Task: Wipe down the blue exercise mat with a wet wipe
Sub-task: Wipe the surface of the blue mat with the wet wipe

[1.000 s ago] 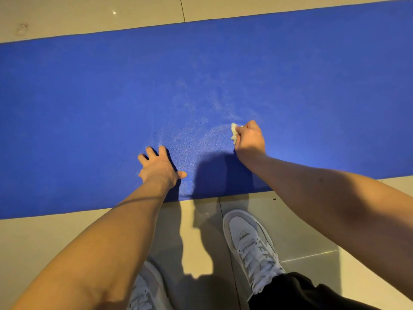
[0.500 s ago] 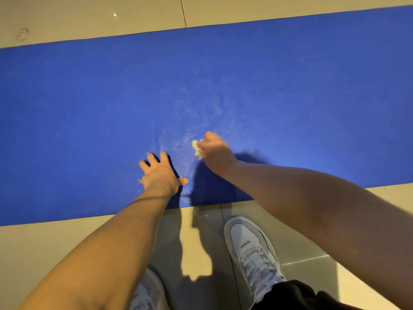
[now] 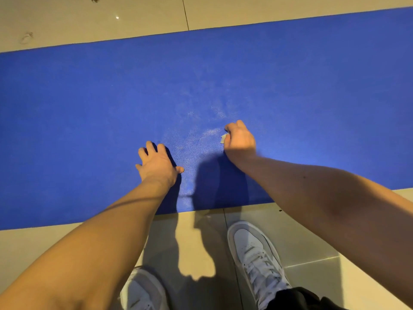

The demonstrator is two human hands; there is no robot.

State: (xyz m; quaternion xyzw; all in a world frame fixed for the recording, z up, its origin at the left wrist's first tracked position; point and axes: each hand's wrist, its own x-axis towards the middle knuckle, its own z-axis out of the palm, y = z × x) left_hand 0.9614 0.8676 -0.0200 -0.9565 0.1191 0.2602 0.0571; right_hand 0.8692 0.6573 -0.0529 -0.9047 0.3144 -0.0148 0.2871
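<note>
The blue exercise mat [image 3: 89, 108] is laid flat on the tiled floor [image 3: 55, 247] and spans the view from the left edge to the right edge. The left hand [image 3: 157, 165] is placed palm down on the mat near its close edge, with the fingers straight and spread and the thumb extended to the right. The right hand [image 3: 240, 139] is positioned on the mat to the right of the left hand and slightly farther from the close edge. Its fingers are curled around a small white wet wipe [image 3: 223, 138], of which only a corner is seen protruding at the left side of the fist. The wipe is held low at the mat surface; actual contact cannot be confirmed. A paler, speckled patch [image 3: 207, 133] is visible on the mat between and beyond the two hands. Two white laced shoes, right [image 3: 257, 253] and left [image 3: 140, 291], are seen on the floor below the close edge of the mat
</note>
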